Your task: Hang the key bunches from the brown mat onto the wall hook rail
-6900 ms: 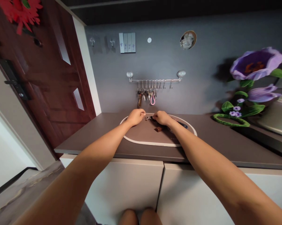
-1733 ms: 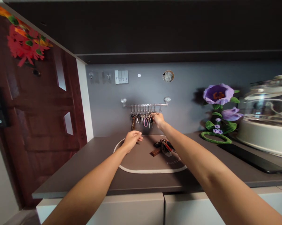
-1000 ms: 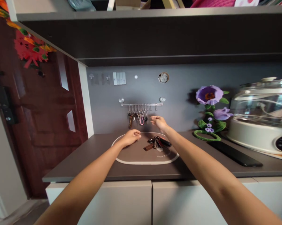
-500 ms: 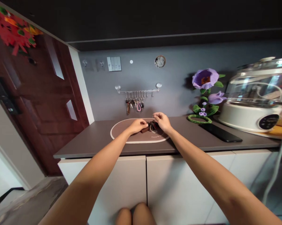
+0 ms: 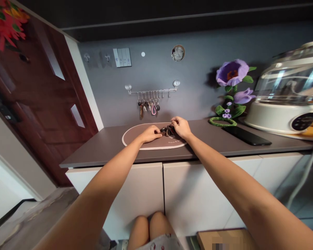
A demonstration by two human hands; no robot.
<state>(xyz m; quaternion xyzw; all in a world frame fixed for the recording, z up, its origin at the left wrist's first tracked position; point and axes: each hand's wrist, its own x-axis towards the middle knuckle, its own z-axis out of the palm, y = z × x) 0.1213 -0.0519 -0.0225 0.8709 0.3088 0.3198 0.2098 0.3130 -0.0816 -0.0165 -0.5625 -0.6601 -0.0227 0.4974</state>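
Observation:
A small cluster of dark keys and fobs (image 5: pixel 168 131) lies on an oval brown mat (image 5: pixel 135 134) with a pale rim. From the left, my left hand (image 5: pixel 150 134) pinches a brown piece at the cluster's edge, its fingers closed. My right hand (image 5: pixel 181 127) is at the cluster's right side, fingers bent together; what they hold, if anything, is too small to name. Behind the mat, several key sets (image 5: pixel 149 107) hang from a hooked metal rail (image 5: pixel 152 92) on the grey wall.
To the right stand purple knitted flowers (image 5: pixel 232 73), a black phone (image 5: pixel 246 135) and a white appliance with a clear dome (image 5: pixel 283 100). A dark cabinet (image 5: pixel 172 21) overhangs the counter (image 5: pixel 93 149). A red-brown door (image 5: pixel 47 104) is at the left.
The view has tilted down, so the counter and wall sit higher in the picture. My left hand has closed on the brown piece, which now shows less. My right hand remains beside the cluster.

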